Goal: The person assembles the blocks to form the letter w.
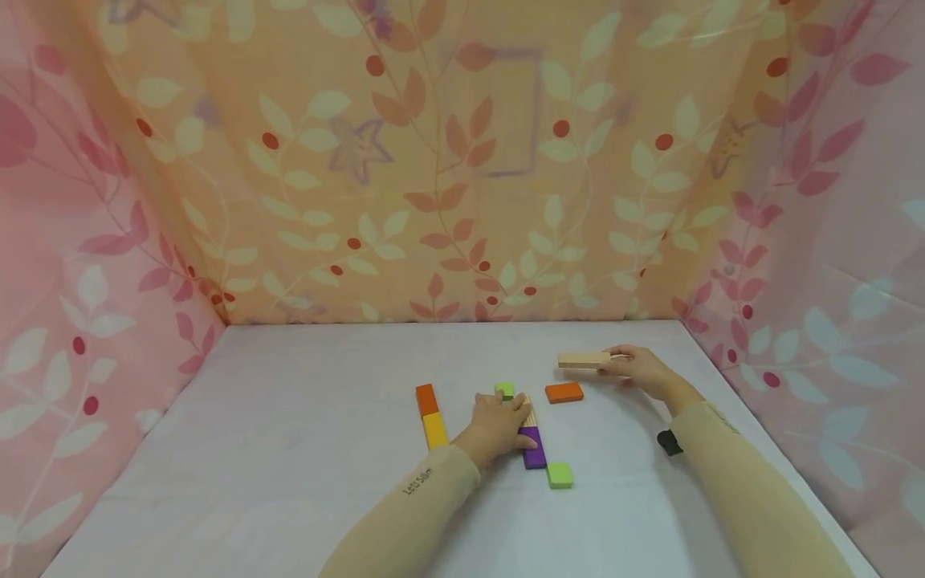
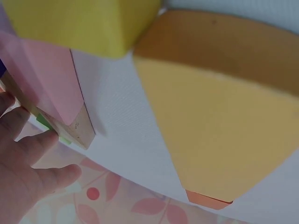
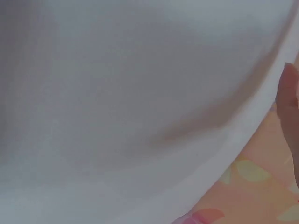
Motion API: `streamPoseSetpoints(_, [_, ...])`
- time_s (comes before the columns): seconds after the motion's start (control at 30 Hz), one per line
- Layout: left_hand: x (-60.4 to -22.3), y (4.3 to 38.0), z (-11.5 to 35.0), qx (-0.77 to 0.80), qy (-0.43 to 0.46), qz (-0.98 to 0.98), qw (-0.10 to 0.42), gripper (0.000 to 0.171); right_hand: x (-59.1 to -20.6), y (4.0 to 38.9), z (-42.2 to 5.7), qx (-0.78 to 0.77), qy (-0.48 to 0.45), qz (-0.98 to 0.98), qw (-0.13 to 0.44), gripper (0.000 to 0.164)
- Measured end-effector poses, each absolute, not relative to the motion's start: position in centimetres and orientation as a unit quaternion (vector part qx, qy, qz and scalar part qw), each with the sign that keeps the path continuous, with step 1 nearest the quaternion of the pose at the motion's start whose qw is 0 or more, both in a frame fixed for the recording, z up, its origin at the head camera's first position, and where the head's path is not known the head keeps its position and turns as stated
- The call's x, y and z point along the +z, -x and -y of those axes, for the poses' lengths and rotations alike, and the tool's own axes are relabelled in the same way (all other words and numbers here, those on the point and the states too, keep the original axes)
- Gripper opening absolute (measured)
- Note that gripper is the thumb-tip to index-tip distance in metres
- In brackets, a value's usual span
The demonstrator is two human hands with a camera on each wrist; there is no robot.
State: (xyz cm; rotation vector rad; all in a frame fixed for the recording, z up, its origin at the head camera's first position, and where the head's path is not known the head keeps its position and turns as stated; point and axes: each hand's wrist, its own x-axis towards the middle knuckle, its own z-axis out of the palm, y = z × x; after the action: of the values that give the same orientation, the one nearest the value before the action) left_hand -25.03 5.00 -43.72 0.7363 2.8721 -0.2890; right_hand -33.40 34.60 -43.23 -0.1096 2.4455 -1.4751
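Note:
In the head view my left hand [image 1: 493,429] lies over a line of blocks with its fingers spread. Its fingertips touch a plain wooden block [image 1: 531,413], and the thumb rests at a purple block [image 1: 535,456]. A light green block [image 1: 504,390] sits just beyond those fingers. The left wrist view shows a pink block [image 2: 51,79] beside the same fingers. My right hand [image 1: 639,373] pinches one end of another plain wooden block [image 1: 580,360], held above the table; that block is outside the right wrist view. An orange block [image 1: 564,392] lies between the hands.
Left of the left hand, an orange block [image 1: 427,399] and a yellow block [image 1: 435,431] lie end to end. Another light green block [image 1: 560,475] touches the purple block's near corner. A small black object [image 1: 670,442] shows by the right sleeve. Patterned curtains [image 1: 448,160] enclose the white table [image 1: 289,482].

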Motion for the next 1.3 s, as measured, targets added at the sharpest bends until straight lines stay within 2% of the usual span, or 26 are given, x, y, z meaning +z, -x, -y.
streamPoseSetpoints(0.2, [-43.8,25.1,-4.7,-0.095,-0.246,-0.961,0.081,0.073,-42.5,32.6,-34.3,-0.63,0.028,-0.76,0.157,0.06])
streamPoseSetpoints(0.37, [-43.9,25.3,-4.6,-0.087,-0.246,-0.962,0.082,0.073,-41.8,31.5,-33.8,-0.659,0.015,-0.731,0.175,0.064])
streamPoseSetpoints(0.43, [-43.9,25.3,-4.5,-0.086,-0.246,-0.962,0.082,0.073,-41.8,31.0,-33.6,-0.659,0.01,-0.73,0.181,0.062])
streamPoseSetpoints(0.63, [-44.0,25.5,-4.7,-0.091,-0.243,-0.962,0.087,0.073,-42.5,30.0,-32.9,-0.636,0.002,-0.741,0.216,0.041])
streamPoseSetpoints(0.9, [-44.5,25.9,-4.9,-0.102,-0.244,-0.96,0.089,0.074,-43.2,28.4,-31.3,-0.564,-0.011,-0.79,0.24,0.042])
streamPoseSetpoints(1.07, [-44.2,25.7,-5.0,-0.098,-0.242,-0.961,0.096,0.074,-43.9,27.6,-30.5,-0.522,0.011,-0.822,0.229,0.041])
streamPoseSetpoints(1.3, [-44.1,25.5,-5.0,-0.086,-0.242,-0.961,0.098,0.073,-44.6,26.6,-29.1,-0.416,0.019,-0.894,0.168,0.049])
